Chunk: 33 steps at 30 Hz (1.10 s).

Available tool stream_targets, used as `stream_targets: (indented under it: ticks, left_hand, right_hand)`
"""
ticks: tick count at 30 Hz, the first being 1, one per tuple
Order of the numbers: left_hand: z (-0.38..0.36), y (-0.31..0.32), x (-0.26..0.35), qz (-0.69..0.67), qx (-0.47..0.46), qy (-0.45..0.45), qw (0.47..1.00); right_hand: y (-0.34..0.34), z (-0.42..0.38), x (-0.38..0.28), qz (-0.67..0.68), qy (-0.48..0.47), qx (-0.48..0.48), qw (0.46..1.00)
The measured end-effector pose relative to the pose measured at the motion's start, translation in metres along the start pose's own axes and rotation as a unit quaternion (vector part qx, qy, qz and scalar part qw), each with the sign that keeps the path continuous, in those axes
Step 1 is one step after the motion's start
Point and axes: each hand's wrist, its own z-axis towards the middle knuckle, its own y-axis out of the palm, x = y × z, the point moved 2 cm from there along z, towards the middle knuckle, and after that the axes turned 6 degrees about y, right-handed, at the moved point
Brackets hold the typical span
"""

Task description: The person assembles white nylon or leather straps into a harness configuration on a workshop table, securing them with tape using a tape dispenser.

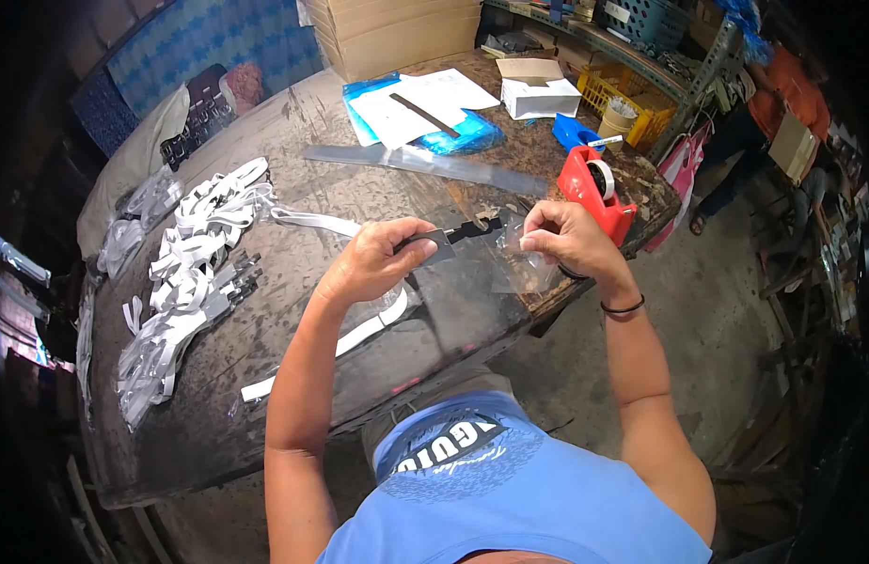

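Observation:
My left hand [383,258] is closed on a dark flat piece [433,248] that has a black buckle [479,227] at its right end. A white strap [314,220] runs from the left towards this hand, and another white strap [371,326] lies below it. To the right, my right hand [568,237] pinches the edge of a clear plastic piece [527,267] over the table edge. A red tape dispenser [594,195] stands just behind my right hand. Bundled white straps [195,254], some in clear plastic, lie on the left of the table.
The dark worn table [293,132] carries a long clear strip [425,166], papers [416,103], blue plastic packs [467,136], a small white box [540,92] and a large cardboard box [397,33]. Beyond the right end are shelves [604,42], a yellow crate [632,99] and another person [768,117].

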Motion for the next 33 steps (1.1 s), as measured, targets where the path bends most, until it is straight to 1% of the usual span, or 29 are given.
stream_targets:
  ticks: [2,9,14,18,21,23,27,30,33]
  left_hand:
    - [-0.001,-0.001,0.001,0.012,0.011,0.004,1.000]
    - [-0.003,-0.007,0.002,0.025,0.009,0.008,1.000]
    - [-0.006,-0.008,0.003,0.036,0.024,0.014,0.999]
    - [-0.005,-0.013,0.004,0.054,0.006,0.004,0.999]
    - [-0.005,-0.012,0.003,0.050,0.014,0.018,0.999]
    - [-0.006,-0.012,0.009,0.078,0.004,0.016,0.997]
    - [-0.007,-0.012,0.010,0.073,0.004,0.013,0.997]
    - [-0.008,-0.010,0.012,0.054,0.009,0.001,0.999]
    - [-0.008,-0.010,0.013,0.075,0.024,0.023,0.997]
  right_hand:
    - [0.001,0.000,-0.002,0.000,0.017,-0.019,1.000]
    - [0.004,0.002,-0.006,-0.018,0.000,-0.017,1.000]
    - [0.005,0.004,-0.009,-0.070,-0.004,-0.024,0.997]
    - [0.005,0.005,-0.008,-0.046,0.010,-0.034,0.998]
    - [0.004,0.005,-0.008,-0.049,0.002,-0.031,0.998]
    - [0.003,0.005,-0.007,-0.069,-0.006,-0.040,0.997]
    - [0.004,0.005,-0.005,-0.054,-0.003,-0.048,0.997]
    - [0.003,0.006,-0.005,-0.074,-0.001,-0.061,0.995]
    - [0.003,0.007,-0.004,-0.058,-0.002,-0.073,0.996]
